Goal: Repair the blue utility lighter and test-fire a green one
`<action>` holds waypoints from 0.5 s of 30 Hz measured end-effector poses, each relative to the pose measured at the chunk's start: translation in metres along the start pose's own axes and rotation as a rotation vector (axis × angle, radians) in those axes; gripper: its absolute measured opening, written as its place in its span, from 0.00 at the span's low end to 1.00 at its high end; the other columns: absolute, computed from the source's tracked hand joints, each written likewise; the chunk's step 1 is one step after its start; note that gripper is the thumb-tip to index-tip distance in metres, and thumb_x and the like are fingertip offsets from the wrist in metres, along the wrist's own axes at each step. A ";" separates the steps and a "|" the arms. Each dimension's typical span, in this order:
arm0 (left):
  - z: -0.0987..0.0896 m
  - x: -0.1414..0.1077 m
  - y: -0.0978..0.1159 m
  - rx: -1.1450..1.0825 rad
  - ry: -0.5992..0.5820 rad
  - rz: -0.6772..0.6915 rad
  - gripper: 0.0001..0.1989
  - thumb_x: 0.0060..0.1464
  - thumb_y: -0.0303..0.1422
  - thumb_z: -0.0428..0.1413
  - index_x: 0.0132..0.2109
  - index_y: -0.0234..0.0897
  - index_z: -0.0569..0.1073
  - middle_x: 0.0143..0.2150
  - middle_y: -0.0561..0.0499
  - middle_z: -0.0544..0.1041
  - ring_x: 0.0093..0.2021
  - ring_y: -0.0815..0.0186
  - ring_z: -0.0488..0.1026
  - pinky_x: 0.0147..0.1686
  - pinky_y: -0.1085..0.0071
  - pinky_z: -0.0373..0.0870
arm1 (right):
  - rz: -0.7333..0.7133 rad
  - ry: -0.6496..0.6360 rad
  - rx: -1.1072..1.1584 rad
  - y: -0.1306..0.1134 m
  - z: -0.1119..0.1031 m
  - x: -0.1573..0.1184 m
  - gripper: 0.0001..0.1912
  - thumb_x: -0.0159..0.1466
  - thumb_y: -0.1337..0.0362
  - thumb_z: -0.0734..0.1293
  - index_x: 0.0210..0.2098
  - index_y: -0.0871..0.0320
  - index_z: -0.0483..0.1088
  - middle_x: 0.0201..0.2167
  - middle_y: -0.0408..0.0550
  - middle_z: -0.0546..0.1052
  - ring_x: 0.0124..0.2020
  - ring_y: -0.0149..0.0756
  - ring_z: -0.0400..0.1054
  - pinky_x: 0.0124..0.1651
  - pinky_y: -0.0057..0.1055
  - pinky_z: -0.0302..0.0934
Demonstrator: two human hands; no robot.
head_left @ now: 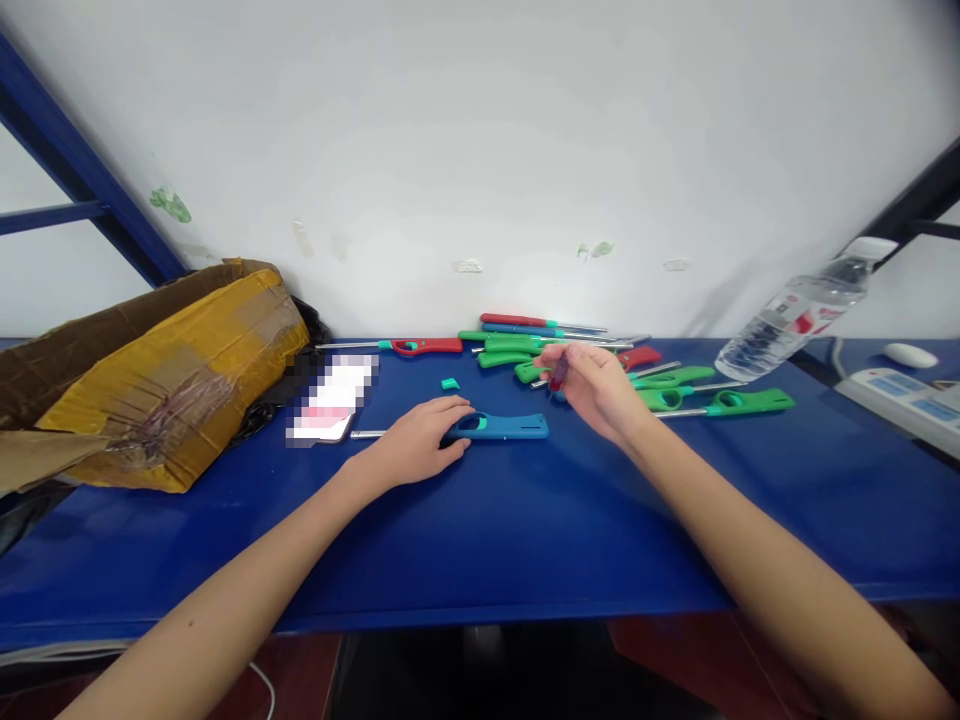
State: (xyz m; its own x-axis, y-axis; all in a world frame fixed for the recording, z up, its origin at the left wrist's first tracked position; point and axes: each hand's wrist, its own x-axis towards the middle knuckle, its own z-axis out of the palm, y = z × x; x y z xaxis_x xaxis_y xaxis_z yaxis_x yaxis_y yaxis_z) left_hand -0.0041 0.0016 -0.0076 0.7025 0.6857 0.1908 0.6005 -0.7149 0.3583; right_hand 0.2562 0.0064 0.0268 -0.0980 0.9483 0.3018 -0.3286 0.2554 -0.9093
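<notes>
A blue long-necked lighter (517, 427) lies flat on the blue table (525, 530), its metal tube pointing left. Fingers of my left hand (424, 438) are wrapped round its trigger end. Above and to the right of the lighter's handle end, my right hand (596, 388) pinches a small screwdriver with a dark red handle (559, 373); its thin shaft points down close to that end. Whether the tip touches the lighter cannot be made out. A small teal piece (450, 384) sits just behind my left hand.
Several green, red and blue lighters (517, 343) lie behind and beside my right hand. A red lighter (427, 346) is near the wall. At left are a phone (330, 400) and a taped box (180, 370); at right, a tilted water bottle (799, 315) and a power strip (900, 400).
</notes>
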 end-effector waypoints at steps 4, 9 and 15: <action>0.016 0.000 0.012 0.086 0.105 -0.059 0.21 0.64 0.31 0.47 0.61 0.30 0.65 0.62 0.35 0.68 0.65 0.51 0.62 0.64 0.50 0.61 | 0.010 -0.001 0.011 0.001 0.002 -0.002 0.15 0.53 0.51 0.77 0.29 0.54 0.72 0.40 0.46 0.80 0.44 0.39 0.72 0.47 0.37 0.67; 0.020 0.000 0.014 0.081 0.099 -0.058 0.21 0.65 0.32 0.46 0.62 0.32 0.64 0.63 0.37 0.68 0.66 0.51 0.61 0.64 0.51 0.61 | 0.043 -0.017 0.055 -0.004 0.012 -0.006 0.16 0.53 0.52 0.77 0.31 0.52 0.70 0.23 0.39 0.71 0.29 0.33 0.68 0.38 0.33 0.65; 0.017 0.001 0.014 0.092 0.072 -0.063 0.21 0.65 0.32 0.46 0.62 0.29 0.64 0.63 0.35 0.67 0.66 0.51 0.60 0.65 0.52 0.60 | 0.076 -0.019 0.088 -0.007 0.010 -0.002 0.16 0.60 0.47 0.69 0.31 0.53 0.75 0.22 0.41 0.60 0.28 0.35 0.62 0.36 0.35 0.63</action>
State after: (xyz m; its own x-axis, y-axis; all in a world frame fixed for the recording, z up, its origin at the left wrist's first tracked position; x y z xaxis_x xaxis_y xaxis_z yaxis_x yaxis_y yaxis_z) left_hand 0.0115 -0.0100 -0.0178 0.6346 0.7356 0.2370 0.6778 -0.6770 0.2867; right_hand 0.2498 0.0006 0.0355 -0.1434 0.9605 0.2386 -0.4010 0.1640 -0.9013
